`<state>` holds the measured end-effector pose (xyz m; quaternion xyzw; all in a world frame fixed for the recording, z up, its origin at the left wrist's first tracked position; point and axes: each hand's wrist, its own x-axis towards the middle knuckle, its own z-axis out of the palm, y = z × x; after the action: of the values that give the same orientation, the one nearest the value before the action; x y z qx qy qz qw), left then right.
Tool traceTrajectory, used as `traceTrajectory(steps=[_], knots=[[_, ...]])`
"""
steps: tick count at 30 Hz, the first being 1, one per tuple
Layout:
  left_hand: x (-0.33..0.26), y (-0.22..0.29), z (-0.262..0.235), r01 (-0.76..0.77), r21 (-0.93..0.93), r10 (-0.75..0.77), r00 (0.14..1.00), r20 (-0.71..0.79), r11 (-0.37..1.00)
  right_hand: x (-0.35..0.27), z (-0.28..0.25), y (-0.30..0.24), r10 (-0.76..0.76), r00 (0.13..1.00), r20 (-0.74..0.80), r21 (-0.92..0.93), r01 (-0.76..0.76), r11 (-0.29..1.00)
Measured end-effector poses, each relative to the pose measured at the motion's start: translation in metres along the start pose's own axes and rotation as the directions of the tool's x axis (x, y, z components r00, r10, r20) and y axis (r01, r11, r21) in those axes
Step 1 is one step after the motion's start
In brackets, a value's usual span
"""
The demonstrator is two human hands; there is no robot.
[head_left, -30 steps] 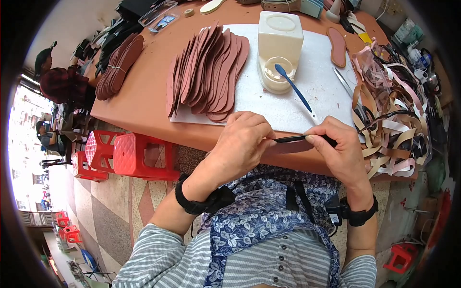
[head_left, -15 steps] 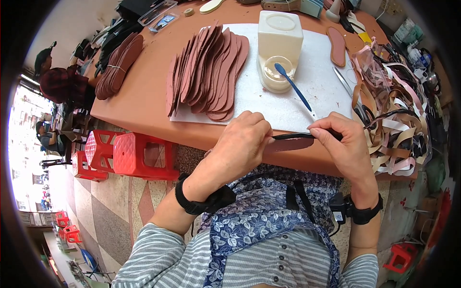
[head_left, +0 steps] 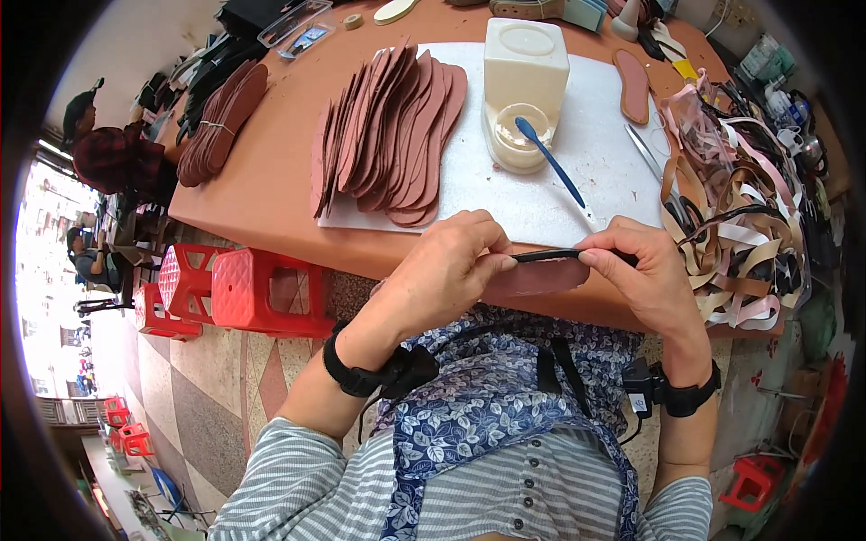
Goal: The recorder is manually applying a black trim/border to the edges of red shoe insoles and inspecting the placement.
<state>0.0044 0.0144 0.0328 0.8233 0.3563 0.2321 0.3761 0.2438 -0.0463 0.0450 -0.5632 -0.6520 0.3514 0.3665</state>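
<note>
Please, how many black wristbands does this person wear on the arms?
2: one black wristband behind the left hand, another black wristband behind the right hand. The striped sleeves could hide more.

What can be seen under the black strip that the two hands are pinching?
Just below the black strip, a reddish-brown piece shows between the left hand and right hand. What lies directly beneath the strip is covered.

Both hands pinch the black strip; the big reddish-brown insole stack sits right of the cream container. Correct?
No: the insole stack sits left of the cream container, per the head view. Left hand and right hand do pinch the black strip.
</note>
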Motion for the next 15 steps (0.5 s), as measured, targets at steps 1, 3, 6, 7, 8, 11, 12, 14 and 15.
traceTrajectory(steps=[1,3,6,7,8,11,12,14,15], knots=[[0.0001,-0.0007,0.0002,0.034,-0.031,-0.034,0.999,0.016,0.999,0.0000,0.0008,0.0005,-0.001,1.000,0.007,0.002,0.001,1.000],[0.0010,-0.0016,0.0000,0.069,-0.062,-0.067,0.997,0.034,0.996,0.0006,0.0018,0.0004,-0.023,1.000,-0.008,-0.015,0.023,1.000],[0.0026,-0.0022,-0.0005,0.075,-0.062,-0.070,0.995,0.070,0.995,0.0017,0.0044,-0.0003,-0.055,0.998,-0.042,-0.023,0.054,0.998],[0.0030,-0.0020,-0.0005,0.132,-0.124,-0.121,0.988,0.094,0.983,0.0021,0.0052,-0.0004,-0.064,0.996,-0.061,-0.014,0.063,0.998],[0.0034,-0.0020,-0.0005,0.189,-0.185,-0.169,0.978,0.121,0.964,0.0024,0.0057,-0.0003,-0.064,0.996,-0.061,-0.014,0.064,0.998],[0.0044,-0.0043,-0.0007,0.272,-0.263,-0.240,0.959,0.149,0.926,0.0029,0.0074,0.0000,-0.081,0.994,-0.080,0.004,0.081,0.997],[0.0046,-0.0052,-0.0006,0.273,-0.263,-0.240,0.959,0.148,0.926,0.0037,0.0078,-0.0003,-0.090,0.992,-0.090,-0.005,0.090,0.996],[0.0051,-0.0064,-0.0001,0.258,-0.317,-0.222,0.964,0.143,0.913,0.0043,0.0091,-0.0019,-0.100,0.990,-0.099,-0.014,0.099,0.995],[0.0059,-0.0061,-0.0004,0.257,-0.317,-0.222,0.964,0.143,0.913,0.0044,0.0101,-0.0033,-0.093,0.992,-0.086,-0.008,0.092,0.996]])
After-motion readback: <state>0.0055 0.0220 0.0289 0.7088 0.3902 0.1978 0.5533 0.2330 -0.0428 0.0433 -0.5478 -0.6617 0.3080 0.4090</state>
